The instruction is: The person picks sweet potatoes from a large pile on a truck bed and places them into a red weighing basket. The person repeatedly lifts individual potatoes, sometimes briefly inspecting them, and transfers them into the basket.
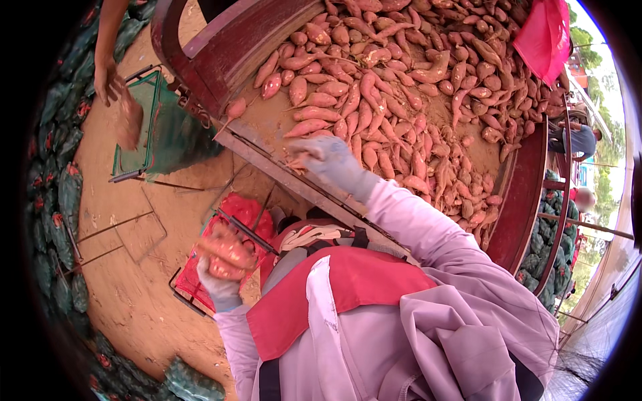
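My left hand (220,283), in a grey glove, grips several sweet potatoes (228,253), blurred by motion. It is over a red mesh bag (188,278) stretched on a metal frame (246,230). My right hand (331,163), gloved too, reaches over the metal edge (301,188) of a dark red cargo bed. Its blurred fingertips are beside the nearest of the heaped sweet potatoes (371,108); whether they hold anything is unclear. A single sweet potato with a long root (234,109) lies at the bed's corner.
Another person's hand (108,85) is above a blurred sweet potato (129,123) and a green mesh bag (175,125) on a frame. Loose metal rods (118,220) lie on the sandy ground (130,280). Filled green sacks (67,195) line the left side. A pink sheet (544,42) hangs upper right.
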